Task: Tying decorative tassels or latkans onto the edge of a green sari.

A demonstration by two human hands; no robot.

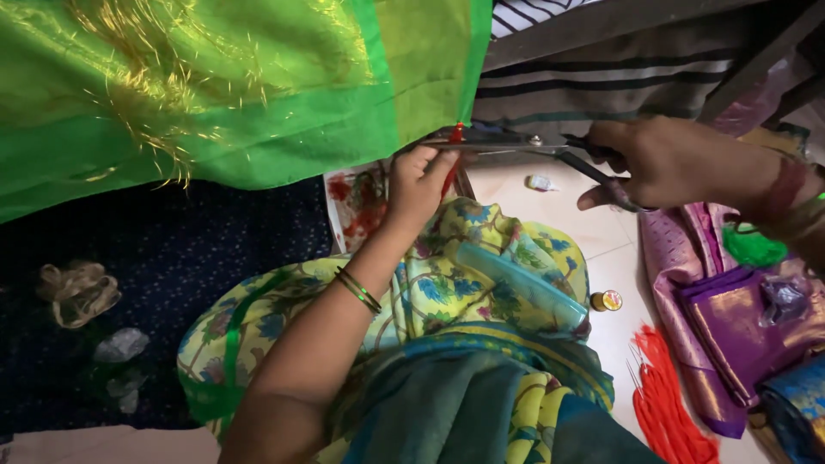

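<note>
Her left hand [418,185] has its fingers pinched on the red tassel [453,159] hanging at the green cloth's [215,94] corner. The right hand [657,159] has its fingers closed through the scissors [524,146], blades just above the pinching fingertips. Best keep the tassel taut and cut clear of those fingers.

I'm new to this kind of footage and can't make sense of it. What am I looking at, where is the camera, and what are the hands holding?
There is one picture, from a camera worn on a person's head, looking down at their lap. The right hand holds scissors, blades at a red tassel on the corner of a green cloth. The left hand pinches that tassel. On the floor lie red threads, purple folded fabric and a small gold-lidded pot.
</note>
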